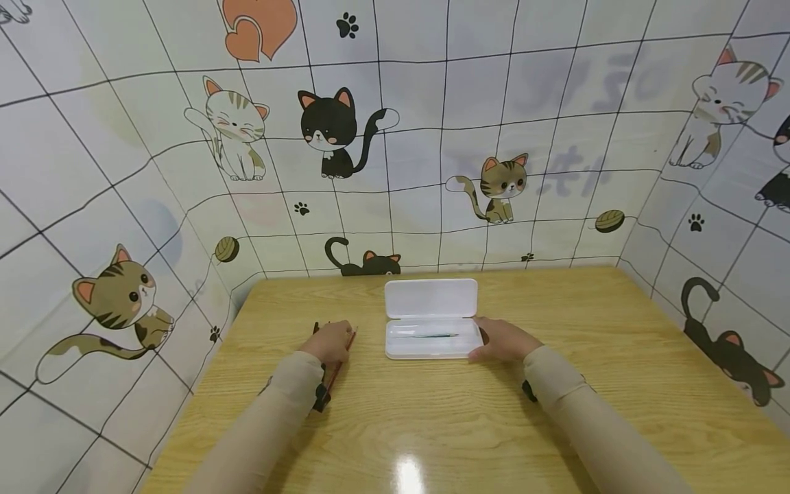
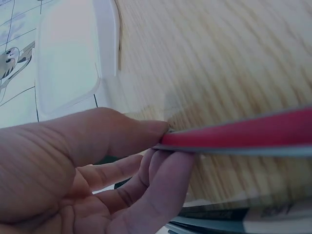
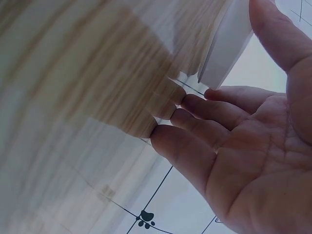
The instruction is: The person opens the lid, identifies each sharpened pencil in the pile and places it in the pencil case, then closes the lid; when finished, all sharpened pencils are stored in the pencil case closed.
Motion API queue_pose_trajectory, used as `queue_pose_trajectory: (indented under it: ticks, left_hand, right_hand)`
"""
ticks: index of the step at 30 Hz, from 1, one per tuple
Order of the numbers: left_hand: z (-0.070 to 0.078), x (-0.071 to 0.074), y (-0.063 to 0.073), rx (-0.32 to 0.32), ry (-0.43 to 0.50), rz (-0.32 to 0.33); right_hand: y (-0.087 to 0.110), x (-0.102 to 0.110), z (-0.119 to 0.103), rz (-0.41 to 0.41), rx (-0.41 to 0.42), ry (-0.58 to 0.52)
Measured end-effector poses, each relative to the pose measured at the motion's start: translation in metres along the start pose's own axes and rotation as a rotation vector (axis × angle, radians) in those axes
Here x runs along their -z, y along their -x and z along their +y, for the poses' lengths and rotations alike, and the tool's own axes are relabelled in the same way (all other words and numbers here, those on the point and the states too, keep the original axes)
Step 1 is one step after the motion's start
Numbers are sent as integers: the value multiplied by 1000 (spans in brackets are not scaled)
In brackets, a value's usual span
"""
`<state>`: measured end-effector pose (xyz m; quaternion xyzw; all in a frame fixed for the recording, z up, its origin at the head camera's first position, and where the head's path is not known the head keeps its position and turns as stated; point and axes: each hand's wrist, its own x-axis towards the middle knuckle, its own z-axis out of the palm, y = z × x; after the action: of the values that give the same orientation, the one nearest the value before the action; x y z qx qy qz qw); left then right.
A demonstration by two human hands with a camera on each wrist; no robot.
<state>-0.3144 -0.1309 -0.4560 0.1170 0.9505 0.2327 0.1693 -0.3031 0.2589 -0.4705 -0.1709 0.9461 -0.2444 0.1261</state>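
Observation:
In the head view an open white pencil case (image 1: 432,348) lies on the table, its lid tipped up toward the wall. A slim dark-green pencil (image 1: 432,336) rests inside it. My left hand (image 1: 330,341), left of the case, pinches a red pencil (image 2: 239,134) between thumb and fingertips. Other dark, slender items (image 2: 214,225) lie beneath that hand, mostly hidden by it. My right hand (image 1: 503,339) holds the right end of the case, thumb at the near corner and fingers farther back; the right wrist view shows the case's edge (image 3: 226,46) between thumb and index finger.
The wooden table (image 1: 420,405) reaches back to a wall (image 1: 420,158) covered in cat drawings and grid lines. More patterned wall stands close on the left and right sides. Each wrist carries a small black device.

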Motion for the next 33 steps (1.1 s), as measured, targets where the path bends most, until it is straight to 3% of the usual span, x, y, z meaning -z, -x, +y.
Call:
queue_pose_trajectory:
  ticks: [14,18,29,33]
  left_hand:
    - [1,4,-3,26,-24,21]
    - [2,7,-7,4,-26,38]
    - [9,17,-5,-27,107,65]
    - [13,22,-4,-51,112,85]
  right_hand:
    - [-4,-2,4,5,3,14]
    - [-2,-1,4,1,5,11]
    - [0,0,2,-2,15,23]
    - [0,0,2,-2,15,11]
